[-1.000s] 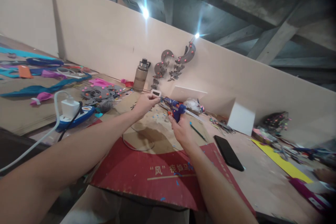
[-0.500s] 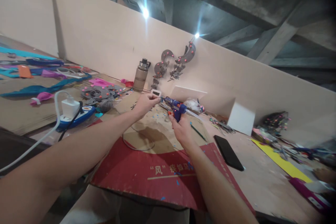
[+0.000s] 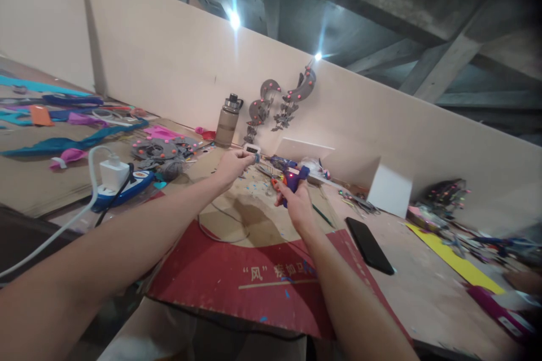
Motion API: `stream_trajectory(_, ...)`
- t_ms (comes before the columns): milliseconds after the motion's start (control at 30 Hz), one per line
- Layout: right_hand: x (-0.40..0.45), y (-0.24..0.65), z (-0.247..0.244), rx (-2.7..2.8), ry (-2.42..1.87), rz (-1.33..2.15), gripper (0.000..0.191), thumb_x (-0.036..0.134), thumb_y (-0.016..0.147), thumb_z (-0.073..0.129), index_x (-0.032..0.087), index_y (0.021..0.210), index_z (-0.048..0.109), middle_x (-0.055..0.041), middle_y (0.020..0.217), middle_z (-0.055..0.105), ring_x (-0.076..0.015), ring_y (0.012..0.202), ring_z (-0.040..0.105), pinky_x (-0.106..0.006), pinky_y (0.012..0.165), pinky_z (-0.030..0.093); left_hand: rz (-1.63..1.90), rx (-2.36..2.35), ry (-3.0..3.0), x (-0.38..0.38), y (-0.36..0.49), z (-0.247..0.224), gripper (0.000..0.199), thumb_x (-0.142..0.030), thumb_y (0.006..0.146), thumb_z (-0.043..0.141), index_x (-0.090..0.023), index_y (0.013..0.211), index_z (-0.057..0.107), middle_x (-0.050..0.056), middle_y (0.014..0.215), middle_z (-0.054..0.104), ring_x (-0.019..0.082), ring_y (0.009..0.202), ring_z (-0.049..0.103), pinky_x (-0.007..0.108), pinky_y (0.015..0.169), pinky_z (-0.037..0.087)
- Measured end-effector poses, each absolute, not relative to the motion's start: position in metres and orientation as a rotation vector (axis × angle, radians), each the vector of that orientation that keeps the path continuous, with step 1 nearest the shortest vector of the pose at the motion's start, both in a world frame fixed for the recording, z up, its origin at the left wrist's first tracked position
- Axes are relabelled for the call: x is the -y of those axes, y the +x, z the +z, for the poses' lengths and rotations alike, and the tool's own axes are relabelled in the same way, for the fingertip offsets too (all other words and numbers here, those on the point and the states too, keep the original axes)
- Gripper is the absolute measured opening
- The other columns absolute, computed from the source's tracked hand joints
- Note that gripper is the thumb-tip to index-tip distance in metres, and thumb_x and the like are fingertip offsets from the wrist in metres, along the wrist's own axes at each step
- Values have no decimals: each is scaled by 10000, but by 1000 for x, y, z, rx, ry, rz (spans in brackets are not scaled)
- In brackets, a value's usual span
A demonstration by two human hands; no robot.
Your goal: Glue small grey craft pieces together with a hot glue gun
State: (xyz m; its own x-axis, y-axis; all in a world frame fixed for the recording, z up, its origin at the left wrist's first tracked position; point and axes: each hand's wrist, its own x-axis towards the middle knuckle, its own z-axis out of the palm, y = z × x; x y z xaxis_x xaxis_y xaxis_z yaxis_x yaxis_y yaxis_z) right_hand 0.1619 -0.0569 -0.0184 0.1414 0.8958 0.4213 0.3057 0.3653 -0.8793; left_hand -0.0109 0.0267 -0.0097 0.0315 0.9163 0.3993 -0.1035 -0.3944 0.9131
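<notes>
My left hand (image 3: 232,168) is raised over the cardboard, thumb and fingertips pinched on a small blue-grey piece (image 3: 256,158). To its right, my right hand (image 3: 300,203) grips a blue hot glue gun (image 3: 293,178) by the handle, its orange trigger under the fingers. A gap separates the gun from the pinched piece. Behind the left fingertips stands a small white device with a dark display (image 3: 252,149). Scissors and small blue scraps lie beneath the hands, partly covered by them.
A red-printed cardboard sheet (image 3: 203,276) covers the table in front of me. Left are a power strip (image 3: 139,182) with a white charger and grey decorated pieces (image 3: 154,149). A bottle (image 3: 227,121) stands behind. A black phone (image 3: 369,245) and yellow sheet (image 3: 457,259) lie right.
The glue gun in my right hand has drawn back to the right, away from the left fingertips, and turned. My left hand has shifted slightly, still pinching the small piece.
</notes>
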Motion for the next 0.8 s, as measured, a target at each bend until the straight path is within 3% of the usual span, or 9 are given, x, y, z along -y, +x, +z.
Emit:
stream_trajectory(167, 53, 180, -17, 1193, -1377, 1107, 87, 242, 746, 555, 178, 758, 497, -23, 657, 636, -97, 481, 528, -221, 460, 471, 1540, -912, 1379, -26, -13, -6, 150, -301, 668, 638, -166, 603, 627, -7, 527, 505, 80, 449, 379, 215, 428, 244)
stream_trajectory(267, 50, 188, -19, 1309, -1598, 1241, 143, 248, 755, 559, 170, 650, 503, -34, 543, 609, -113, 476, 548, -187, 396, 398, 1562, -916, 1530, -20, -12, -3, 146, -303, 681, 614, -164, 655, 650, -13, 560, 545, 85, 479, 411, 221, 461, 291)
stream_trajectory(333, 49, 189, -20, 1389, -1707, 1246, 173, 298, 787, 540, 168, 673, 528, -50, 580, 646, -105, 431, 522, -198, 388, 382, 1585, -942, 1677, -15, -11, -2, 150, -295, 704, 596, -161, 688, 662, -12, 592, 577, 95, 527, 455, 226, 506, 335)
stream_trajectory(433, 52, 187, -20, 1549, -1884, 1027, 274, 406, 836, 477, 171, 725, 566, -94, 689, 691, -140, 464, 558, -265, 476, 444, 1624, -994, 1860, -8, -9, 0, 150, -270, 736, 576, -155, 727, 672, -1, 640, 619, 109, 591, 508, 231, 572, 382)
stream_trajectory(567, 56, 184, -19, 1816, -2143, 215, 357, 474, 807, 521, 159, 653, 587, -189, 786, 681, -272, 810, 649, -362, 741, 466, 1690, -1011, 2044, -5, -5, -2, 154, -254, 768, 569, -164, 802, 688, 22, 741, 673, 127, 671, 563, 243, 649, 424)
stream_trajectory(667, 56, 178, -17, 1730, -1856, 28, 274, 437, 806, 523, 176, 736, 566, -145, 858, 666, -255, 914, 614, -381, 849, 433, 1770, -953, 2204, -5, -3, -4, 123, -226, 771, 577, -165, 790, 683, 39, 799, 681, 142, 762, 588, 257, 721, 437)
stream_trajectory(733, 55, 170, -15, 1562, -1456, 275, 215, 398, 781, 545, 201, 863, 522, -83, 925, 649, -201, 917, 603, -358, 857, 444, 1807, -877, 2311, -3, -1, -5, 108, -205, 774, 577, -165, 783, 678, 44, 816, 678, 148, 802, 590, 266, 762, 439)
stream_trajectory(800, 57, 158, -14, 1348, -1072, 669, 321, 353, 710, 619, 233, 956, 452, -35, 990, 630, -160, 916, 602, -330, 836, 467, 1820, -821, 2393, 1, 2, -5, 103, -192, 775, 575, -167, 780, 675, 44, 815, 673, 151, 812, 585, 273, 781, 438)
